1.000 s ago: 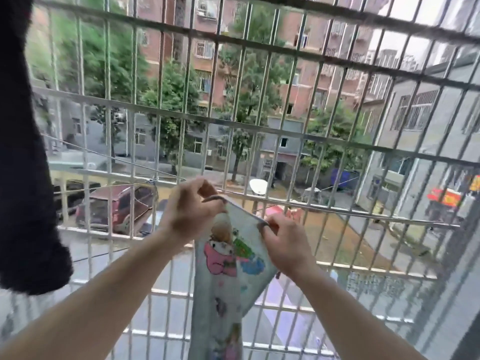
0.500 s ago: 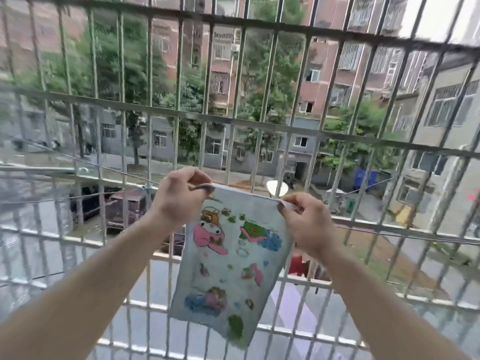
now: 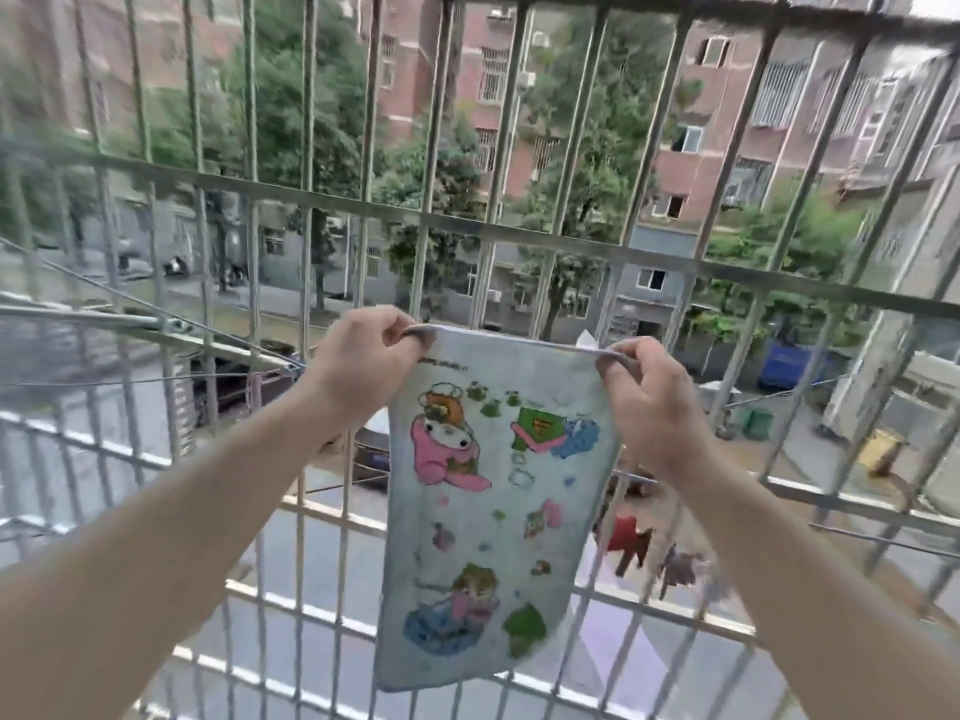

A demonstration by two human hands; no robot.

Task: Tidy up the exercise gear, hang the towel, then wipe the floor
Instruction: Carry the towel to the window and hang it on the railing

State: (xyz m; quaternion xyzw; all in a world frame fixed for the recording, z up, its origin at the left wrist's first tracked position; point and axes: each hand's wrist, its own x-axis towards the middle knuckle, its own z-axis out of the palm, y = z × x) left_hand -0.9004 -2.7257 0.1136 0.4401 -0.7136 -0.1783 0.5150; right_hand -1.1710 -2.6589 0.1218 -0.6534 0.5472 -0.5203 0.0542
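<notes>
Towel (image 3: 493, 501) hangs just inside the window grille (image 3: 519, 236) — left hand (image 3: 358, 366) & right hand (image 3: 644, 402) pinch its top corners. Light, limp cloth — best held by the top hem.

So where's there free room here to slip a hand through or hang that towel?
Open: the gaps between the upright bars above the towel, under the horizontal rail. The thin wire left of the left hand is bare, likewise right of the right hand. Crowded: between the hands, where the towel hangs, and far left, where a bracket and wires meet.
</notes>
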